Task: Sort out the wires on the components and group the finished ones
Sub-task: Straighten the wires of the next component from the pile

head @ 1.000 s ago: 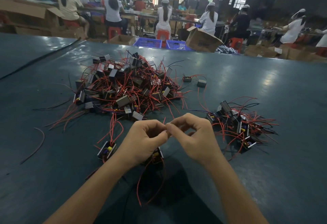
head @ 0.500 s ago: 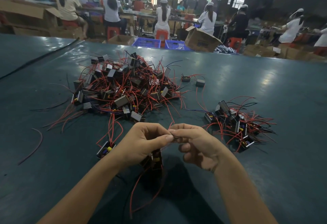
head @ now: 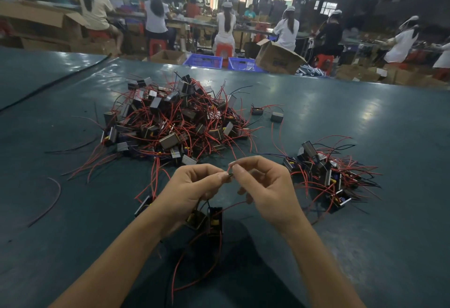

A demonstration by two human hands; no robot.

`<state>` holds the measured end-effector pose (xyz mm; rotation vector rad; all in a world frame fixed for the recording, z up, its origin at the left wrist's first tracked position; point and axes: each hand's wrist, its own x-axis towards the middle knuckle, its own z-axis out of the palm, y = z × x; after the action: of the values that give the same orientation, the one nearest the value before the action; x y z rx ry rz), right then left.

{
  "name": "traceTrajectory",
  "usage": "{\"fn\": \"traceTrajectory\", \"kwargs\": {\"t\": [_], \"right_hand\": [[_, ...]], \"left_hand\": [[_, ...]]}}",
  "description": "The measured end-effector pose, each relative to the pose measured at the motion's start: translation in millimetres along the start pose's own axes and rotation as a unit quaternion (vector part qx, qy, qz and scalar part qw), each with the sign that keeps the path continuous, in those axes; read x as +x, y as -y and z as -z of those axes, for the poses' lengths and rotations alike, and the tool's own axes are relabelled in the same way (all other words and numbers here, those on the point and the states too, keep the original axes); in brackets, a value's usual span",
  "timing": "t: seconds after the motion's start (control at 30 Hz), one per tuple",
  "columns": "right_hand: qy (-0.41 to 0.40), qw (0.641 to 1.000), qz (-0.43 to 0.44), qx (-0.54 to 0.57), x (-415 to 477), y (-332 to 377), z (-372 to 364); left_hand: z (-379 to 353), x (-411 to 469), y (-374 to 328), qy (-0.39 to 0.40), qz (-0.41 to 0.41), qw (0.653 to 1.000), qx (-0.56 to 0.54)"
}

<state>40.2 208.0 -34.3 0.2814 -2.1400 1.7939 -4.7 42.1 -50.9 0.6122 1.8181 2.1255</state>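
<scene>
While we pinch these wire ends (head: 229, 173), one hard tug could snap them.

Our left hand (head: 192, 186) and right hand (head: 265, 186) meet fingertip to fingertip by the table's (head: 365, 117) near edge, each pinching thin wire. The component (head: 215, 217) sits just under the left palm, hanging or resting, we cannot tell. Its loose red tails could, we judge, snag the big pile (head: 175, 122) toward the far edge or tangle with the smaller group (head: 326, 173) toward the right edge. The top is dark green and glossy; beyond its far edge are seated workers (head: 225, 27), cardboard boxes (head: 277, 58) and blue crates (head: 203, 60).
</scene>
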Motion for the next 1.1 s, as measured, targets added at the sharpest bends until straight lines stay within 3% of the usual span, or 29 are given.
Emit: {"fn": "traceTrajectory", "kwargs": {"t": [0.17, 0.33, 0.5, 0.7, 0.83, 1.1], "right_hand": [[-0.013, 0.997, 0.013, -0.079, -1, -4, -3], [-0.005, 0.995, -0.029, -0.100, 2, -8, -1], [-0.023, 0.993, -0.108, -0.040, 4, -10, -3], [0.009, 0.995, 0.013, -0.103, -1, -6, 4], [0.012, 0.998, 0.001, -0.068, -1, -2, 4], [0.024, 0.999, -0.048, -0.004, 0, 1, 4]], "left_hand": [[-2, -1, -1, -0.025, -0.027, 0.999, 0.017], [-8, -6, -3, -0.092, -0.135, 0.965, 0.205], [-13, -9, -1, -0.102, -0.181, 0.935, 0.286], [-7, -4, -8, -0.074, -0.103, 0.976, 0.178], [-3, -3, -10, -0.051, -0.044, 0.994, 0.084], [-2, -4, -14, -0.021, -0.034, 0.996, 0.074]]}}
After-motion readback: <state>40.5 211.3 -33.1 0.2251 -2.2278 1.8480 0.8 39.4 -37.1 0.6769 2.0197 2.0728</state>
